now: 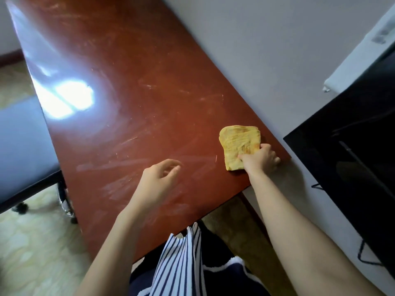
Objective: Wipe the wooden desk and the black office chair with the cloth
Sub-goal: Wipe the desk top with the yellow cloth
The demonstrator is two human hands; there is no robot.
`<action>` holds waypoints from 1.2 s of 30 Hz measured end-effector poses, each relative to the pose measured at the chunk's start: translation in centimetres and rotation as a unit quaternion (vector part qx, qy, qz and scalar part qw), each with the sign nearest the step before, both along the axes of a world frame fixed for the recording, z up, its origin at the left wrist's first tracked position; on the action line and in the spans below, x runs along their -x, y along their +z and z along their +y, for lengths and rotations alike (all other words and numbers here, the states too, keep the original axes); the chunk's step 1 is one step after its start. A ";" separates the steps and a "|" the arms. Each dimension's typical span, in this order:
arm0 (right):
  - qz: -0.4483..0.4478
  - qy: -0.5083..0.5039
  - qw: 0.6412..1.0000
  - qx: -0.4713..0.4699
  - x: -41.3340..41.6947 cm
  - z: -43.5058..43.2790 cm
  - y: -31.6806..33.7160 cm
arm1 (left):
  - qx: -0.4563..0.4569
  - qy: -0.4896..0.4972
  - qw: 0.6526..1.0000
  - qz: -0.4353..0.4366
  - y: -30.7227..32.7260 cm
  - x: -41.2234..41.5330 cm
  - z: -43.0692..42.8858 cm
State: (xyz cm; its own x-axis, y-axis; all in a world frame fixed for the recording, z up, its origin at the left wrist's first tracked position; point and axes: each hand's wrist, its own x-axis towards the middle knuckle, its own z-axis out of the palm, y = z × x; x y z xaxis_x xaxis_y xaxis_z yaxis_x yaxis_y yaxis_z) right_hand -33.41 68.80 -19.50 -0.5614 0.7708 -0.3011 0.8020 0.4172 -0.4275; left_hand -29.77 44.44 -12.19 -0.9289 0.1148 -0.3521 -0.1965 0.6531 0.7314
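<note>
Wiping the desk: your right hand grips the cloth, which lies flat ahead of your fingers. Left hand loosely curled, empty. Next, judged: sweep left of your fingers across the smears; chair later.

From the right hand, which gripped the cloth near the right corner of the desk, the wall ran hard along the desk's edge from 12 to 3 o'clock and closed that side. A black screen stood further out at 3 o'clock, its cable hanging at 5. Open wood stretched toward 10 and 11 o'clock. The left hand hovered at 8 o'clock, fingers loosely curled. The office chair stood off the desk's far edge at 9 o'clock.
</note>
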 end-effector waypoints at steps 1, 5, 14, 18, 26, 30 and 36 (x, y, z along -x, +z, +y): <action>0.028 -0.006 1.000 0.001 0.1 -0.4 0.0 | -0.004 0.004 1.000 -0.003 0.0 -0.2 -0.1; 0.162 -0.031 0.980 0.109 0.1 -3.3 0.3 | -0.017 0.023 0.999 -0.020 -0.2 -0.8 -1.3; 0.097 0.108 0.988 -0.052 -1.2 -7.2 -0.2 | -0.060 0.059 0.996 -0.029 -0.9 -3.1 -5.3; 0.067 0.129 0.988 -0.044 -2.0 -5.9 -1.1 | -0.072 0.065 0.995 -0.027 -0.9 -4.2 -6.4; 0.276 -0.055 0.940 0.194 -3.1 -8.1 1.0 | -0.084 0.031 0.996 -0.017 -0.6 -4.9 -5.6; 0.306 -0.122 0.828 0.454 -4.2 -12.2 4.2 | -0.129 0.047 0.990 -0.013 -0.1 -5.0 -5.3; 0.218 -0.136 0.613 0.747 -6.5 -17.2 7.2 | -0.420 0.304 0.827 -0.217 1.4 -4.5 -6.1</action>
State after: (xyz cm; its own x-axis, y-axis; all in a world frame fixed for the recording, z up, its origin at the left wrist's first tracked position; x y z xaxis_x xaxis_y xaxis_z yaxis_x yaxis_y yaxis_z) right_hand -26.92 51.62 -12.32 -0.7510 -0.0996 -0.6528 0.4288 -0.8253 -0.3675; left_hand -25.27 38.31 -10.79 -0.7113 0.0466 -0.7014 -0.6654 -0.3664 0.6504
